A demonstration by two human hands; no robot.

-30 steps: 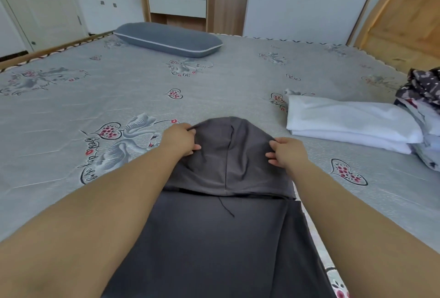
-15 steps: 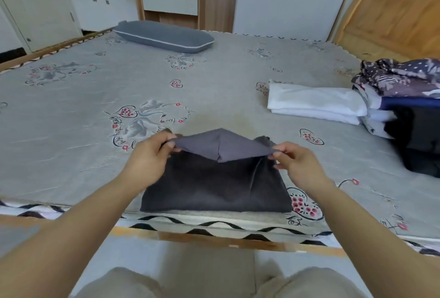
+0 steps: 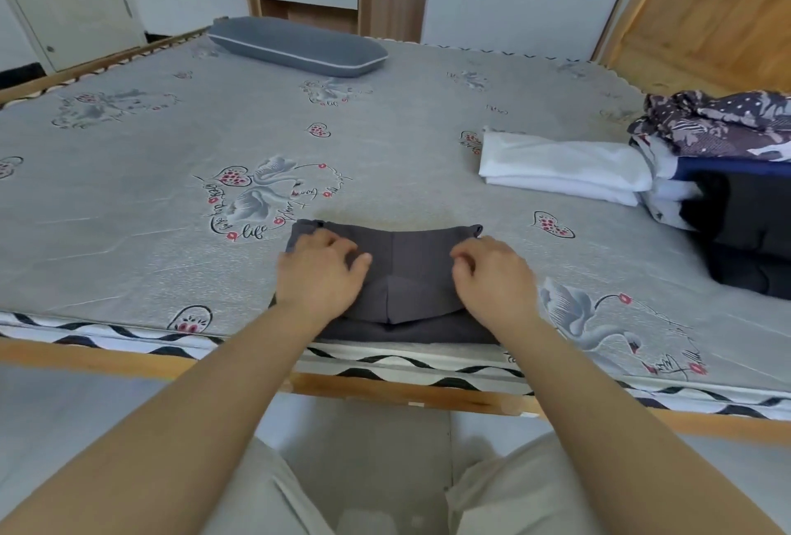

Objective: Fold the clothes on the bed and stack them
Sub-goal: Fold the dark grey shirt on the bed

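Grey hooded garment (image 3: 411, 273) lies folded at the near edge of the bed (image 3: 128, 235). Left hand (image 3: 319, 273) rests on it with fingers curled; right hand (image 3: 492, 277) likewise. Press flat, smoothing outward, then square the corners.

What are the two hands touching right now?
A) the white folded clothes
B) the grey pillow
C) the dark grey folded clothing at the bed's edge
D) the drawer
C: the left hand and right hand both rest on the dark grey folded garment at the near edge of the bed, while the pillow and the white folded clothes lie well away from them.
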